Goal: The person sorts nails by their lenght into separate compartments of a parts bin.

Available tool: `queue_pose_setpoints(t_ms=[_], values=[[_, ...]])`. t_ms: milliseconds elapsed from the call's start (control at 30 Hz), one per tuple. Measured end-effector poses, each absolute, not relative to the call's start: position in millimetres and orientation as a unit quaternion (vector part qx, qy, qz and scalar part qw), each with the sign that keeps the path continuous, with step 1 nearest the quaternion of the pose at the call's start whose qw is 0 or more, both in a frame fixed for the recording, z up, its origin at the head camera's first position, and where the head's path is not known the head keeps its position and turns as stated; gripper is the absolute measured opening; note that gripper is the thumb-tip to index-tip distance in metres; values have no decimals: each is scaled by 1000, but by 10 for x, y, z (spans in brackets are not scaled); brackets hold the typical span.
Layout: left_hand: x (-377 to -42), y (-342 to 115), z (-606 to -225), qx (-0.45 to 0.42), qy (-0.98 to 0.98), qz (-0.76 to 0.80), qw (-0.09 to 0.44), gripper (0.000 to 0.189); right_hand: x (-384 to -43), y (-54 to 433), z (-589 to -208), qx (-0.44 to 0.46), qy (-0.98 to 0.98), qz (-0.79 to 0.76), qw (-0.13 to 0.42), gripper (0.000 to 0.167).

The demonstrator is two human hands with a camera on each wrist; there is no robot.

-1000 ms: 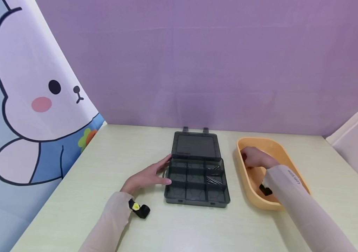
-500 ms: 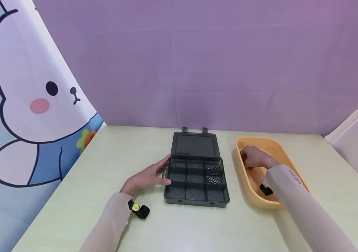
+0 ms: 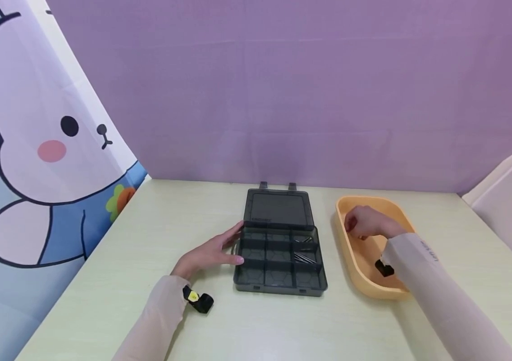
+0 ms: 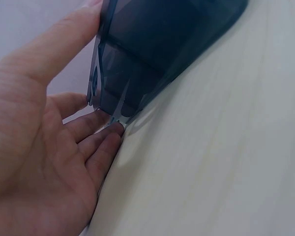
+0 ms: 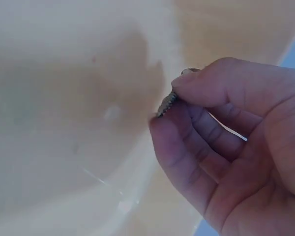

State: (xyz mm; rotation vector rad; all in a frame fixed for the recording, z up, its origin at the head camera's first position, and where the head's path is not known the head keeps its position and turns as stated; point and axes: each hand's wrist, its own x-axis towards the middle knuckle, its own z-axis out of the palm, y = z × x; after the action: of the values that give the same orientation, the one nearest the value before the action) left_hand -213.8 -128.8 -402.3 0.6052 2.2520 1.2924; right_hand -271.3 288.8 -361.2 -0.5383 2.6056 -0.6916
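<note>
My left hand [image 3: 211, 254] rests against the left side of a dark see-through compartment box [image 3: 280, 290], its fingers loosely extended. In the left wrist view, the thumb lies along the box's upper edge and the fingertips touch its end wall. My right hand [image 3: 368, 221] is inside a yellow-orange bin [image 3: 358, 281], near its left wall. Its thumb and forefinger pinch a small threaded metal screw [image 5: 166, 104], best seen in the right wrist view; part of it is hidden by the fingertips. Thin metal pieces [image 3: 304, 257] lie in a right-hand compartment, with smaller metal pieces [image 3: 303, 240] behind them.
The box's lid [image 3: 278, 207] is folded back flat on the pale table [image 3: 184, 205]. A purple cloth [image 3: 292, 100] hangs behind the table, and a cartoon-printed cloth [image 3: 17, 140] covers the left side.
My right hand has lifted a little and shifted slightly right within the bin. The left hand stays at the box's side.
</note>
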Motion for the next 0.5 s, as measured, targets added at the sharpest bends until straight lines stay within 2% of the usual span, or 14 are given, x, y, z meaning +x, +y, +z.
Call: queue_pose_setpoints(t_ms=[133, 500], values=[[-2134, -1295, -4012, 224, 819, 472, 237, 94, -2687, 2904, -3534, -195, 928, -248, 198, 18], [-2142, -1310, -4009, 233, 816, 473, 236, 95, -2592, 2884, -3296, -223, 925, -238, 196, 17]])
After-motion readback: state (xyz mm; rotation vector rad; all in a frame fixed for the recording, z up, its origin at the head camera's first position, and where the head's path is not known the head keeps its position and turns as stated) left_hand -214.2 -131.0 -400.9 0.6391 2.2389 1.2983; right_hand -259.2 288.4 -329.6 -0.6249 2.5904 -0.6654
